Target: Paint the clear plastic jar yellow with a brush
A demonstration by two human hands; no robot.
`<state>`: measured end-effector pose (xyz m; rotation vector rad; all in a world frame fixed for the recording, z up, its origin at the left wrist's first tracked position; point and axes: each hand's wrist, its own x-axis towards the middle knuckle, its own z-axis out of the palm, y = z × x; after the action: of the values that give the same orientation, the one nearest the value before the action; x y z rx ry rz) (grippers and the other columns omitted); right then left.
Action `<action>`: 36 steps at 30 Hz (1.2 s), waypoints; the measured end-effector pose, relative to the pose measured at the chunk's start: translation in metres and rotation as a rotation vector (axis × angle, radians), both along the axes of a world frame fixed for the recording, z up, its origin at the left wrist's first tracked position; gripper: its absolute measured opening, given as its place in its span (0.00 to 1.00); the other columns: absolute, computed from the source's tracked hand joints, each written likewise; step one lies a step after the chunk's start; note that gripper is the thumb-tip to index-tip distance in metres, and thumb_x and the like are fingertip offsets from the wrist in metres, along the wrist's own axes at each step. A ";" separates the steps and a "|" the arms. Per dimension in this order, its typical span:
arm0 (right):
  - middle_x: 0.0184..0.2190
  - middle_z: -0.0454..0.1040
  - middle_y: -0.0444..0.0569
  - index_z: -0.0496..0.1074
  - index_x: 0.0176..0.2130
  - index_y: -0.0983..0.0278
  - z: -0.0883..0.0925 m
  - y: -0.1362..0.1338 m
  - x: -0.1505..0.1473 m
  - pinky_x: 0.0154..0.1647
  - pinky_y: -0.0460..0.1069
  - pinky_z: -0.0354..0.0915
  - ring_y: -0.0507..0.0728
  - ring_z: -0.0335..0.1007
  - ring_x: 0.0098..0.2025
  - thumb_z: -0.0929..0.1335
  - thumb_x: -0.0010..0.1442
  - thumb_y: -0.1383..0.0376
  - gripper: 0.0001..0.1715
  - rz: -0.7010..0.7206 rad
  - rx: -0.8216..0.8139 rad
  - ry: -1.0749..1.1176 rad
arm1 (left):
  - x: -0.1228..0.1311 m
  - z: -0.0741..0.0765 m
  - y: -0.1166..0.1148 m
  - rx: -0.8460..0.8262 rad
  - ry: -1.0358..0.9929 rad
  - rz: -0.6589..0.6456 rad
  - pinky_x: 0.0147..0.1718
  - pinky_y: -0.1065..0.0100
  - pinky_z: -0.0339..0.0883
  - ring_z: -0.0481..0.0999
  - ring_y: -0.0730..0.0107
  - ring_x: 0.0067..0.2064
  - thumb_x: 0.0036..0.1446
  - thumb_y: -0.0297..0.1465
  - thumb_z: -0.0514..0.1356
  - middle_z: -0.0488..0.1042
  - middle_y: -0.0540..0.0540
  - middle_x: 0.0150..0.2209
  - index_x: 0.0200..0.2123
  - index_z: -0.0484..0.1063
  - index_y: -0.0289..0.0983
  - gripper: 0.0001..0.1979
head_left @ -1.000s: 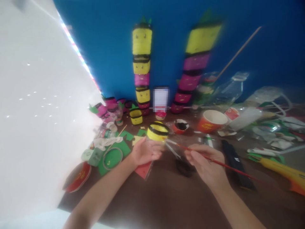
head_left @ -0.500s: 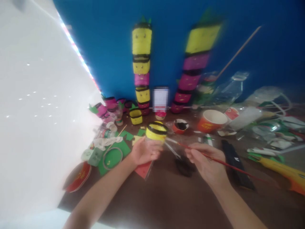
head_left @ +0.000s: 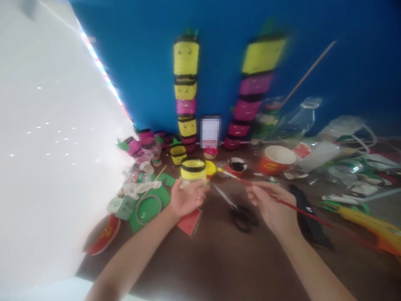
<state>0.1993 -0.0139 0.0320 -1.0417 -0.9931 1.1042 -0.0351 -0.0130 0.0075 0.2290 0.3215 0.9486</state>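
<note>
My left hand [head_left: 189,197] is wrapped round the lower part of a clear plastic cup [head_left: 192,170], seemingly a cut bottle base. Its upper wall is painted yellow with a black band at the rim; the part near my fingers looks unpainted. Between thumb and fingers, my right hand [head_left: 272,207] grips a red-handled paintbrush [head_left: 300,215] that points left. Yellow shows on the bristles, beside a small pot of yellow paint [head_left: 211,168] partly hidden behind the cup. Scissors [head_left: 241,215] with black handles lie on the table between my hands.
Stacked yellow and pink painted cups [head_left: 186,58] stand against the blue wall, with a leaning second stack [head_left: 252,88]. A red paper cup [head_left: 277,161], clear bottles and a yellow glue gun [head_left: 369,221] sit right. Green sheets [head_left: 156,196] and a red bowl [head_left: 103,236] lie left.
My left hand has shifted the plastic cup left, uncovering the yellow paint pot. The brush tip has moved up to beside that pot, and its bristles look yellower.
</note>
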 end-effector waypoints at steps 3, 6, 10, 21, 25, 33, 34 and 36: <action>0.23 0.76 0.47 0.75 0.29 0.63 0.006 0.007 -0.005 0.19 0.45 0.65 0.50 0.69 0.20 0.73 0.46 0.57 0.13 -0.013 -0.015 -0.164 | 0.001 0.005 0.001 -0.032 -0.057 0.076 0.29 0.72 0.61 0.68 0.73 0.30 0.47 0.47 0.57 0.72 0.38 0.37 0.52 0.64 0.28 0.34; 0.22 0.76 0.48 0.75 0.29 0.64 0.017 0.015 -0.013 0.20 0.47 0.66 0.51 0.68 0.19 0.70 0.50 0.55 0.15 0.027 -0.003 -0.421 | 0.002 0.006 0.001 -0.064 -0.065 0.120 0.30 0.72 0.62 0.70 0.72 0.31 0.49 0.46 0.57 0.72 0.39 0.38 0.48 0.67 0.31 0.29; 0.23 0.77 0.48 0.75 0.30 0.62 0.027 0.036 -0.027 0.26 0.50 0.67 0.56 0.73 0.25 0.68 0.52 0.57 0.12 0.059 0.106 -0.742 | 0.004 0.003 0.003 -0.082 -0.022 0.198 0.38 0.66 0.65 0.74 0.64 0.39 0.51 0.46 0.56 0.74 0.38 0.39 0.41 0.71 0.34 0.23; 0.24 0.77 0.46 0.72 0.22 0.62 0.042 0.054 -0.055 0.30 0.48 0.64 0.56 0.71 0.28 0.64 0.51 0.64 0.10 0.236 0.201 -1.106 | 0.009 0.006 0.009 -0.036 -0.111 0.358 0.46 0.67 0.67 0.75 0.66 0.46 0.61 0.38 0.50 0.74 0.40 0.44 0.49 0.67 0.35 0.18; 0.24 0.76 0.47 0.72 0.22 0.62 0.037 0.056 -0.052 0.31 0.50 0.65 0.56 0.72 0.28 0.64 0.50 0.65 0.09 0.195 0.208 -1.044 | 0.009 0.005 0.010 -0.015 -0.085 0.354 0.48 0.67 0.66 0.74 0.66 0.48 0.60 0.38 0.51 0.74 0.40 0.44 0.48 0.68 0.35 0.18; 0.21 0.75 0.48 0.74 0.29 0.64 0.026 0.041 -0.029 0.19 0.47 0.62 0.53 0.67 0.19 0.69 0.50 0.57 0.13 0.001 -0.004 -0.504 | 0.010 0.003 0.010 0.007 -0.026 0.305 0.52 0.65 0.63 0.72 0.61 0.51 0.57 0.39 0.55 0.72 0.36 0.48 0.51 0.65 0.32 0.22; 0.21 0.75 0.48 0.74 0.28 0.65 0.025 0.038 -0.027 0.18 0.46 0.62 0.52 0.66 0.18 0.70 0.50 0.57 0.13 -0.022 -0.018 -0.428 | 0.010 0.002 0.009 0.020 -0.018 0.310 0.52 0.65 0.62 0.71 0.61 0.52 0.56 0.39 0.56 0.71 0.37 0.49 0.51 0.65 0.33 0.22; 0.21 0.75 0.48 0.74 0.28 0.65 0.020 0.031 -0.022 0.18 0.45 0.61 0.50 0.66 0.18 0.72 0.49 0.58 0.12 -0.086 -0.008 -0.277 | 0.011 0.001 0.009 0.039 0.000 0.309 0.53 0.65 0.62 0.70 0.61 0.53 0.55 0.36 0.58 0.71 0.38 0.50 0.51 0.65 0.34 0.21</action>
<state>0.1770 0.0170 0.0523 -1.2557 -1.1513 0.9093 -0.0240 -0.0042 0.0083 0.2189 0.3441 1.2609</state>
